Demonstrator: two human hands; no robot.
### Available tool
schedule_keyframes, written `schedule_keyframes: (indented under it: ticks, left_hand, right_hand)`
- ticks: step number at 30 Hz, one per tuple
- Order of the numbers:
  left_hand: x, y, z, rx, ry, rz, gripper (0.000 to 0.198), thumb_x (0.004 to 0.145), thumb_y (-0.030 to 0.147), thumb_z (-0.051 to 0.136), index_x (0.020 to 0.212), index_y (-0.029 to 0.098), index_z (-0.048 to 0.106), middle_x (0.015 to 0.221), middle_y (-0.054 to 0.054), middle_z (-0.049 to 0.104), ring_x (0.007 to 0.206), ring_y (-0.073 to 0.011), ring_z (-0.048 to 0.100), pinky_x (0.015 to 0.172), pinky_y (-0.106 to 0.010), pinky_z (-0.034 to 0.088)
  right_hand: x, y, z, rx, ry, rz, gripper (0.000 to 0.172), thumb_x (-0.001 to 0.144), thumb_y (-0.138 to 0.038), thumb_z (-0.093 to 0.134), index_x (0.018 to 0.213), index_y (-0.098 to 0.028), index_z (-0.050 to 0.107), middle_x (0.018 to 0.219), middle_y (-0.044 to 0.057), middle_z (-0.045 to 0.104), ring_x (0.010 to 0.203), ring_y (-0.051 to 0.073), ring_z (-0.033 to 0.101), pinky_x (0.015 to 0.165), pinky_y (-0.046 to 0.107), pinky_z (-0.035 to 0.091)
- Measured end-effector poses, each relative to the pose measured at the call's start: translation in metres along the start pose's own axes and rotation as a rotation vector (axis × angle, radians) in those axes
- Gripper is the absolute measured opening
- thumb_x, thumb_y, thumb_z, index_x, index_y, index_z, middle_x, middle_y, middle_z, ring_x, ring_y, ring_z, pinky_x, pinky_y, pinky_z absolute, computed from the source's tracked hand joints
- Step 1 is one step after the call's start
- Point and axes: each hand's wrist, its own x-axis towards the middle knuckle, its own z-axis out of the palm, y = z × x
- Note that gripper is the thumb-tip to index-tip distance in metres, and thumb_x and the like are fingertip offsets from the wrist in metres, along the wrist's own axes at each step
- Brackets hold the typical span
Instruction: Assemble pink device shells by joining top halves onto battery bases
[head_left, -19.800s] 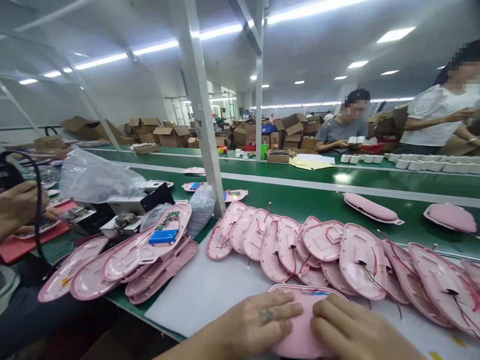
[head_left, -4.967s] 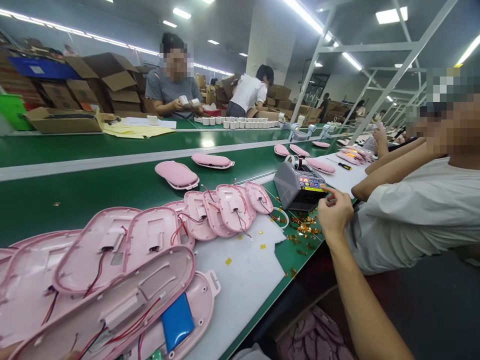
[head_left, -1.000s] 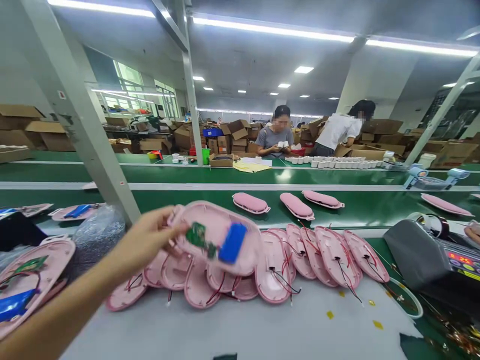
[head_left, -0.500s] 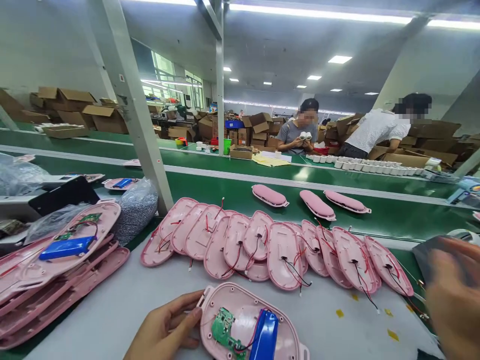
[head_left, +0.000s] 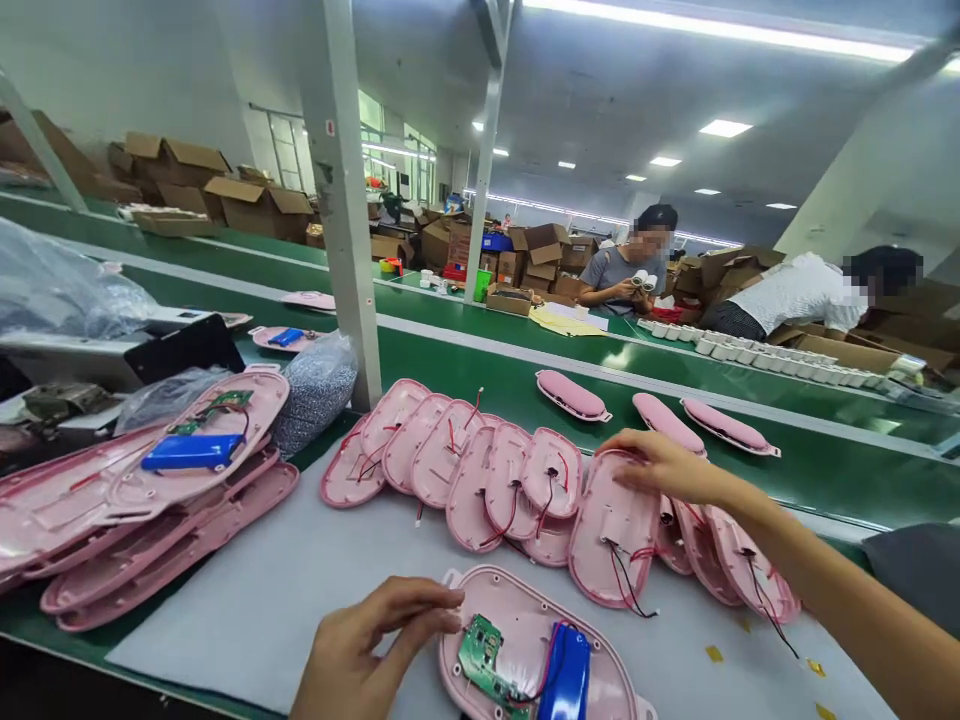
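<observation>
Resting flat on the tabletop [head_left: 247,610] near the front edge, the pink shell [head_left: 540,650] looks light, stiff, thin-walled — best held by its rim, clear of board and wires. Left hand [head_left: 367,650] touches that rim, fingers loosely apart; right hand [head_left: 660,465] reaches out, fingers closing on the pink cover [head_left: 611,530] in the row.

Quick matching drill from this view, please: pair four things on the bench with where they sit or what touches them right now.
Things:
1. blue battery
2. left hand
3. right hand
4. bag of small grey parts

Places:
A. on the upper edge of a wired pink shell in the row
B. at the foot of the white post
C. inside the open pink shell nearest the camera, beside the green circuit board
D. fingertips at that near shell's left rim

Pairs: 1-C, 2-D, 3-A, 4-B
</observation>
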Motion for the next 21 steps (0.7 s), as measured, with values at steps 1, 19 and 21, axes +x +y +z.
schedule_keyframes:
  ticks: [1, 19, 21]
  left_hand:
    - [0.005, 0.001, -0.001, -0.072, -0.067, -0.056, 0.020, 0.079, 0.044, 0.074, 0.085, 0.025, 0.074, 0.081, -0.002, 0.074, 0.078, -0.0214, 0.071, 0.074, -0.023, 0.060]
    - [0.017, 0.017, 0.031, 0.179, 0.161, 0.667, 0.012, 0.087, 0.014, 0.068, 0.088, 0.025, 0.072, 0.123, -0.005, 0.055, 0.104, -0.0193, 0.060, 0.090, -0.034, 0.052]
    - [0.020, 0.014, 0.034, -0.019, 0.114, 0.449, 0.014, 0.080, 0.016, 0.076, 0.088, 0.021, 0.065, 0.102, -0.003, 0.064, 0.085, -0.0168, 0.065, 0.072, -0.027, 0.054]
  right_hand:
    - [-0.012, -0.003, -0.010, 0.079, -0.001, 0.002, 0.028, 0.084, -0.037, 0.058, 0.099, -0.017, 0.069, 0.098, 0.006, 0.067, 0.090, 0.022, 0.060, 0.080, 0.033, 0.048]
    - [-0.081, -0.095, 0.101, 0.520, 0.743, 0.152, 0.040, 0.078, -0.050, 0.072, 0.103, -0.020, 0.061, 0.086, 0.004, 0.066, 0.069, 0.013, 0.061, 0.057, 0.018, 0.050]
    - [-0.083, -0.090, 0.102, 0.518, 0.713, 0.147, 0.040, 0.079, -0.050, 0.072, 0.102, -0.019, 0.061, 0.083, 0.004, 0.066, 0.070, 0.015, 0.062, 0.058, 0.019, 0.051]
